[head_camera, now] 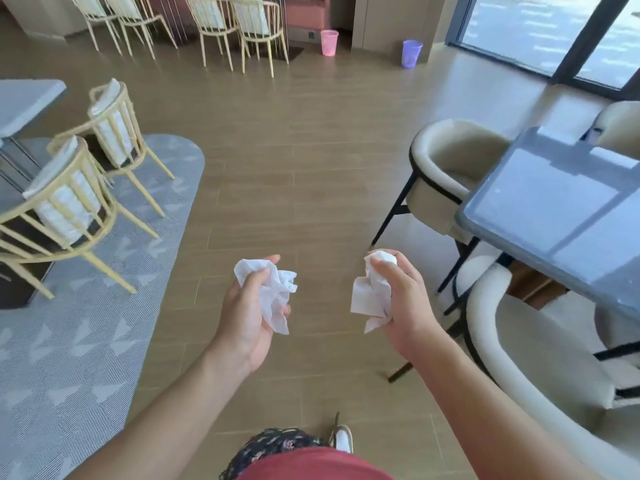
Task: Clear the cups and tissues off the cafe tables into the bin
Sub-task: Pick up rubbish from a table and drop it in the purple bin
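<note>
My left hand (pixel 247 315) is closed around a crumpled white tissue (pixel 277 294), held out over the wooden floor. My right hand (pixel 403 303) grips a second crumpled white tissue (pixel 370 292) at the same height. Far ahead against the back wall stand a pink mesh bin (pixel 329 42) and, to its right, a purple mesh bin (pixel 411 53). A grey glossy cafe table (pixel 554 216) is at my right; its visible top shows no cups or tissues.
Two cream tub chairs (pixel 446 168) flank the right table. Yellow spindle chairs (pixel 69 199) stand on a grey patterned rug (pixel 86 341) by a grey table (pixel 24 105) at the left. More yellow chairs (pixel 235 26) line the back. Glass doors (pixel 554 29) are far right.
</note>
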Demonstrator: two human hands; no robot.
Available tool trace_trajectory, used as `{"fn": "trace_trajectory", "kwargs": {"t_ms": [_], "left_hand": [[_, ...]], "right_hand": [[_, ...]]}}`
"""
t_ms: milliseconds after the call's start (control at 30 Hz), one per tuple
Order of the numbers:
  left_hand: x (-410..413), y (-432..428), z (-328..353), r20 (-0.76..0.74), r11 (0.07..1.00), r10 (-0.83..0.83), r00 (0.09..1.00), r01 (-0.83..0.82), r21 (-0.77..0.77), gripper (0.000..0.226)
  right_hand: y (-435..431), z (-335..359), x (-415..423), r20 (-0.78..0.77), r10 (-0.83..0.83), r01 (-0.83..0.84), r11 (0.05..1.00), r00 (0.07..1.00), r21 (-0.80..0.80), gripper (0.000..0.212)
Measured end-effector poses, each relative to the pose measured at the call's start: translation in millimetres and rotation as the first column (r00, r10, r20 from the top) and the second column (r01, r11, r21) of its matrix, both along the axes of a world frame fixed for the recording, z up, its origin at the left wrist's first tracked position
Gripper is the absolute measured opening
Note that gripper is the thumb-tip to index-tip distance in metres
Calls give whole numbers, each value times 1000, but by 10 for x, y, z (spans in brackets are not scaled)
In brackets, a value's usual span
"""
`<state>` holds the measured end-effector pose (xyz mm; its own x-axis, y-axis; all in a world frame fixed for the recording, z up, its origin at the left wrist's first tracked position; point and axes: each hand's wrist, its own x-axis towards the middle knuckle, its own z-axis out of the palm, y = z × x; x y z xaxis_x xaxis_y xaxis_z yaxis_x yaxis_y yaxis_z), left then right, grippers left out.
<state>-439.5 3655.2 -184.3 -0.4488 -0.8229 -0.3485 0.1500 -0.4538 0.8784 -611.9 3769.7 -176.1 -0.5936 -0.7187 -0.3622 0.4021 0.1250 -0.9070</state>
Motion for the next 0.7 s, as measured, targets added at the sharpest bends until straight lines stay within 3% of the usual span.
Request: {"fn": "trace_trajectory", "kwargs": {"t_ms": [200,367,533,700], "left_hand": [[-977,-922,-29,-23,999,35,999,-35,34,34],[-1768,-1915,-224,-25,999,27,999,-26,42,18],[-2626,-3145,-295,-32,999,-5,999,7,46,18],[-3476,-4289,-64,-22,999,-49,999,49,13,38]], "right_hand": [[-897,-32,-1007,19,3,-4,1000,1000,19,7],[-1873,-218,-1766,18,-8,7,1000,1000,28,6],[-3063,-282,-2546,36,-52,51,998,998,36,7],[-4122,-108,-3351,13,-54,54,999,998,3,7]]}}
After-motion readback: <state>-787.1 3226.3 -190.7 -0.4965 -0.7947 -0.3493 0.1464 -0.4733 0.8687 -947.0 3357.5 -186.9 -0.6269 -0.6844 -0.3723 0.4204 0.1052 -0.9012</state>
